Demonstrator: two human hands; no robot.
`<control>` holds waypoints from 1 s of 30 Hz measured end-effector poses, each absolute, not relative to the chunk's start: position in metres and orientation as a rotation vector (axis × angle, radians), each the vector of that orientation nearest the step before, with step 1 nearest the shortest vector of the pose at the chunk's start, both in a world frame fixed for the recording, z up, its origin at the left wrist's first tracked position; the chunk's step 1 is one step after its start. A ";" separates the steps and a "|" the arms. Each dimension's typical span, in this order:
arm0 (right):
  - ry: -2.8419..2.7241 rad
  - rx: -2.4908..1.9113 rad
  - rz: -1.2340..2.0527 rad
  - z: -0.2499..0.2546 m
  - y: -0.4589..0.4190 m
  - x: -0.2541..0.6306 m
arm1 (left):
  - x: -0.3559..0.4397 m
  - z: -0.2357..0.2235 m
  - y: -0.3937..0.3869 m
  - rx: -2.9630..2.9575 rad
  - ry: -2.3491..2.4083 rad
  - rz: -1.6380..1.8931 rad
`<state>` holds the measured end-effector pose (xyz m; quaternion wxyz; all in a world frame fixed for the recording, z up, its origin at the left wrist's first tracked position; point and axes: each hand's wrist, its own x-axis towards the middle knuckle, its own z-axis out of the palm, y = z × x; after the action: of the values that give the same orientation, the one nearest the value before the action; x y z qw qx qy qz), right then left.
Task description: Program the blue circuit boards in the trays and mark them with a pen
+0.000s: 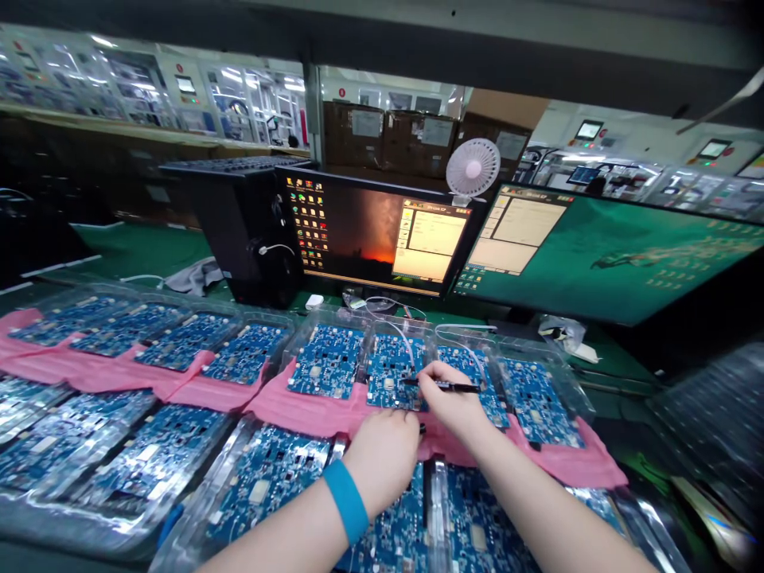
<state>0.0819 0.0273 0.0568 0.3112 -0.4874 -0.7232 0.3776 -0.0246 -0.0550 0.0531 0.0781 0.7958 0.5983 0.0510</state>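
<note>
Black pen (447,387) pinched in the right hand (454,402), grip closed on the barrel, tip just over a blue circuit board (391,374); contact cannot be told. Board is second of four in the row, in a clear plastic tray (382,322), with pink foam (310,414) along its near edge. Left hand (382,461), blue wristband (346,501) at the wrist, curled, fingers (411,426) low by the foam; small black piece (422,428) at them, hold unclear. More trayed boards (155,461) crowd the desk (621,390) on both sides. Beyond: left monitor (370,231), right monitor (597,255), white fan (473,169) between. Screen text too small to read.
</note>
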 end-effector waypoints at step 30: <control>-1.416 -0.938 1.722 0.038 -0.019 0.110 | -0.028 0.076 -0.063 2.205 1.435 0.592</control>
<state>0.1096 -0.0191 0.0375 0.3536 -0.3627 -0.5477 0.6659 -0.0276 -0.0630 0.0763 0.2203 0.7976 0.5191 0.2142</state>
